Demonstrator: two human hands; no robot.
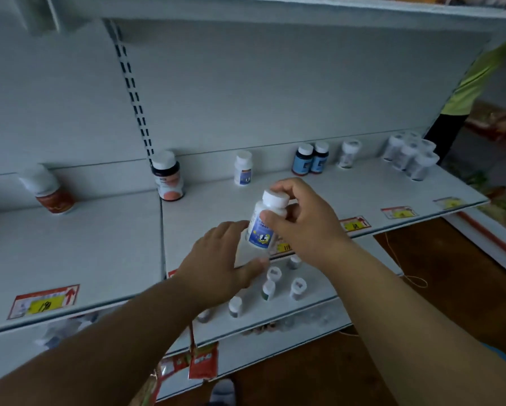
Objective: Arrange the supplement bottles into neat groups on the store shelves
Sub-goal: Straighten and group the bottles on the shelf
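A white bottle (265, 222) with a blue label sits in the middle of the frame, tilted, its white cap toward the upper right. The right hand (301, 221) is clamped on it from the right: fingers curl over the cap and the thumb presses the label side. The left hand (221, 265) lies just lower left of the bottle, palm down, fingers spread and close to its base; whether they touch it I cannot tell.

The bottle hangs above the front edge of the shelf (319, 197). Behind it, at the back of that shelf, a matching white bottle (243, 168) stands upright. To its left is a dark bottle (169, 177) with a pink label, and far left a red-labelled bottle (48, 190). To the right stand two blue bottles (311, 159) side by side, touching, then a clear jar (348, 155), then a cluster of clear jars (411, 156) at the upper right.

Below the hands, several small white-capped bottles (270, 284) stand scattered on the lower shelf (319, 300). Yellow price tags (43, 301) line the shelf edges.
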